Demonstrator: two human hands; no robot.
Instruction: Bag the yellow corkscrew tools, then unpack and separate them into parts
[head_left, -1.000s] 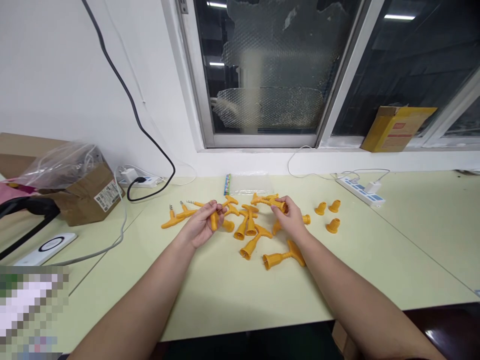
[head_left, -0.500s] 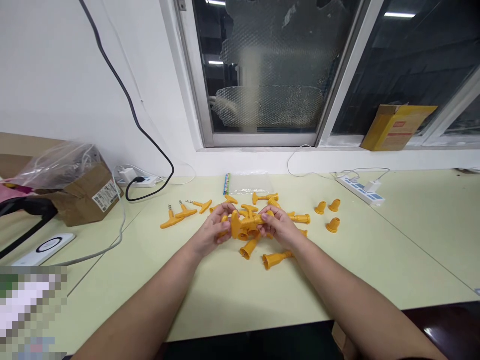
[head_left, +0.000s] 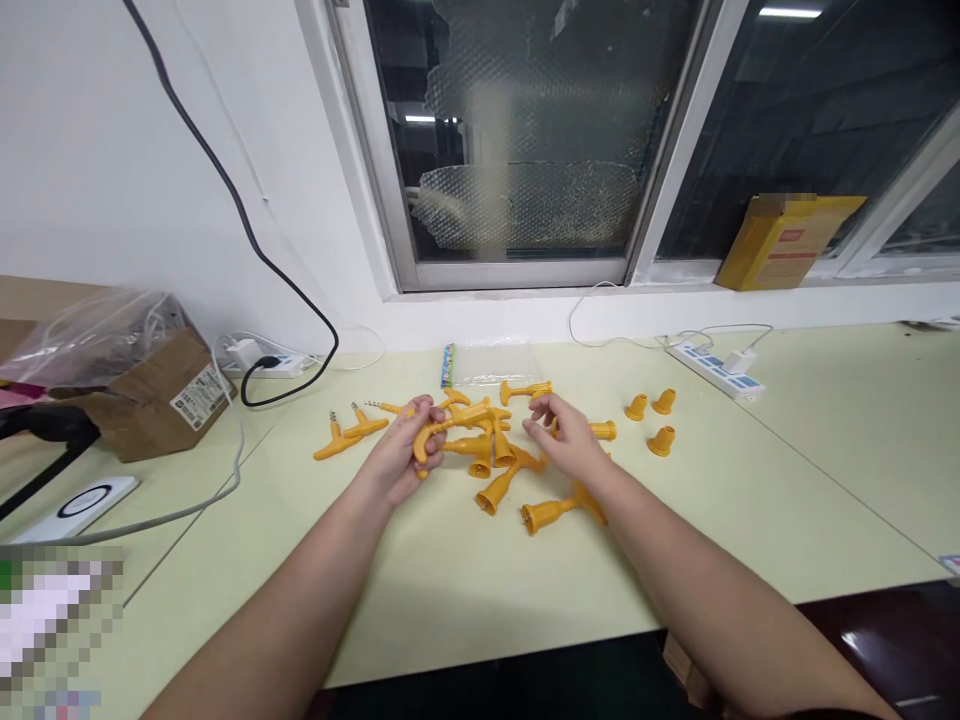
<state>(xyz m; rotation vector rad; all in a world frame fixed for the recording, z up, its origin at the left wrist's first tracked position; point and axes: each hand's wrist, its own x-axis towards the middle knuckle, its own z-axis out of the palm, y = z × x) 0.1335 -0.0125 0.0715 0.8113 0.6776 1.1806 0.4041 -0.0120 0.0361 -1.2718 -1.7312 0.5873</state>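
My left hand [head_left: 405, 450] is closed around a yellow plastic corkscrew [head_left: 466, 413], its curved T-handle toward the palm and its sleeve pointing right. A second corkscrew [head_left: 474, 446] sticks out just below from the same hand; whether it is gripped too is hard to tell. My right hand [head_left: 566, 437] hovers over the pile's right side, fingers bent and apart, with nothing visible between them. Beneath it lies a corkscrew [head_left: 602, 430], partly hidden. Nearer me lie more sleeved corkscrews, one pointing left [head_left: 546, 515] and one slanting [head_left: 495, 492].
Bare T-handles with metal spirals [head_left: 335, 440] lie at left. Three loose yellow bell-shaped sleeves [head_left: 661, 441] stand at right. Behind the pile is a clear plastic bag [head_left: 495, 362]. Power strips [head_left: 716, 370], cables, a cardboard box [head_left: 161, 385] and a white charging pad [head_left: 94, 505] surround the work.
My hands have moved apart. The corkscrew held between both is now in my left hand alone, and my right hand has come away from it. The view has shifted slightly.
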